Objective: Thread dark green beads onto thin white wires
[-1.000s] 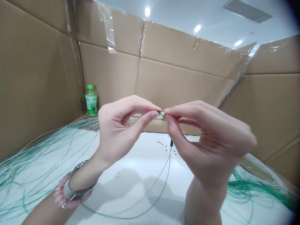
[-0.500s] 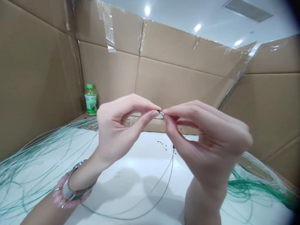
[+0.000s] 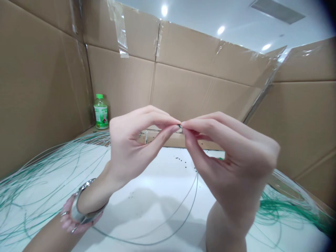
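Pinching between thumb and forefinger, the left hand [image 3: 128,150] grasps one end of a small dark-green piece [image 3: 180,126]; the right hand [image 3: 233,157] is closed likewise at its other end. The piece is held raised above the desk [image 3: 157,175], toward its far edge — fingertips cover most of it, so its shape cannot be told. Such a tip-to-tip hold presumably serves fine control of so slight an item.

A thin strand [image 3: 154,244] loops by the desk's near edge and rises toward the right hand; whether it joins the piece cannot be told. Small black bits [image 3: 178,158] lie scattered near the far edge, partly screened by that hand. Loose green and white strands [image 3: 47,175] spread over the left edge — a possible snag for the bracelet [image 3: 69,215]. A green bundle [image 3: 286,208] lies along the right edge. A green-capped bottle [image 3: 101,113] stands by the far left corner. Cardboard panels [image 3: 196,80] limit outward reach.
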The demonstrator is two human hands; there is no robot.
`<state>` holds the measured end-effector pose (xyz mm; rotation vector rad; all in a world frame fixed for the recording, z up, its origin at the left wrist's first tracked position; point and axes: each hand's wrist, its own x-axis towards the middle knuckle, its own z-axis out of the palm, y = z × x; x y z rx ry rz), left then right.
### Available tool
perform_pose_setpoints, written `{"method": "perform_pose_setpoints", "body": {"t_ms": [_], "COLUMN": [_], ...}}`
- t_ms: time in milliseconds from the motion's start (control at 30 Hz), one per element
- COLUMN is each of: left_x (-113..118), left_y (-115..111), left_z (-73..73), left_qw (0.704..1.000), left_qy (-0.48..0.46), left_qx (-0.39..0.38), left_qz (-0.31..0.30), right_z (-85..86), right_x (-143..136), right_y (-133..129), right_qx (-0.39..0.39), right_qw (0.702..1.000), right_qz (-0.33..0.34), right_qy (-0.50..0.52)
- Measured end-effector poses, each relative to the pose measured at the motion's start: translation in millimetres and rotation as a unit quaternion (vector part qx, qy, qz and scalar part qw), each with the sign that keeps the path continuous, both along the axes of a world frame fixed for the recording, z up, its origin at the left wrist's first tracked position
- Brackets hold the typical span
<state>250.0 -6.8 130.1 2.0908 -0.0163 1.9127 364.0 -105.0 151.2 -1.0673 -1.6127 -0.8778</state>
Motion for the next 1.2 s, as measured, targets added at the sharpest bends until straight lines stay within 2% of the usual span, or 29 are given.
{"method": "perform_pose_setpoints", "body": {"t_ms": [67,267,367,500,667,767,867,967,1067,1200], "left_x": [-0.8,-1.8,-1.2,0.2,2.1,4.4,8.5,13.7,17.9,21.0], "left_y": [0.8,5.0,5.9,6.3,7.1,9.5,12.5,14.1,12.9,7.6], "left_z": [0.4,2.2,2.4,1.7,0.2,-0.8,-2.4,-4.4,-6.0,-7.7], "left_qw": [1.0,1.0,1.0,1.0,0.999,0.999,1.0,1.0,1.0,0.998], "left_qy": [0.001,0.001,0.012,0.017,0.01,-0.005,0.004,0.017,0.02,0.038], "left_qx": [0.001,-0.01,-0.026,-0.024,-0.004,0.012,-0.002,-0.004,-0.01,-0.038], "left_qz": [0.004,0.001,-0.006,0.001,0.04,0.045,0.029,0.004,0.008,0.037], "right_z": [-0.8,-5.0,-4.6,-2.9,-2.5,-0.7,2.1,3.8,5.2,10.2], "right_x": [1.0,10.6,13.5,10.6,9.5,19.7,31.6,36.0,34.1,33.4], "right_y": [1.3,14.7,19.8,18.6,15.2,14.1,13.1,14.0,16.5,19.0], "right_qx": [-0.004,-0.018,-0.031,-0.061,-0.108,-0.191,-0.263,-0.225,-0.212,-0.24], "right_qw": [1.0,0.989,0.981,0.983,0.981,0.973,0.958,0.958,0.957,0.958], "right_qz": [0.01,0.128,0.166,0.145,0.1,0.064,0.065,0.113,0.145,0.118], "right_qy": [0.006,0.073,0.09,0.095,0.13,0.114,0.097,0.135,0.132,0.1]}}
